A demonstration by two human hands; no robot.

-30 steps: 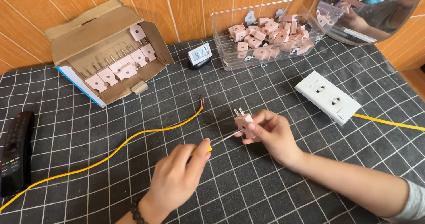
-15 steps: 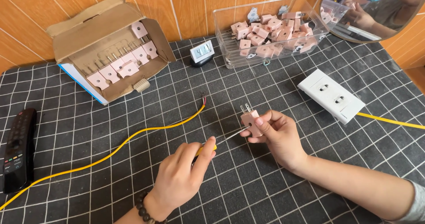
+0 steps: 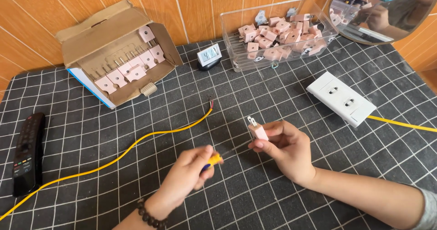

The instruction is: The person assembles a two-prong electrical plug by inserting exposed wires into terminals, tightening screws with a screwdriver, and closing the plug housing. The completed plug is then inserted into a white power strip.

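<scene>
The right hand (image 3: 284, 150) still pinches the small pink two-pin plug (image 3: 258, 131), now lifted off the screwdriver tip; the left hand (image 3: 189, 177) grips the yellow-handled screwdriver (image 3: 213, 159), shaft just left of the plug, apparently between adjustments.

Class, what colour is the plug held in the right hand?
Pale pink plug, held in the right hand; head view.

Upper left of the frame, an open brown cardboard box (image 3: 114, 52) with a blue-and-white side lies tilted. Just right of it, upper centre, stands a small white-framed grey screen (image 3: 210, 56) on a dark base.
</scene>
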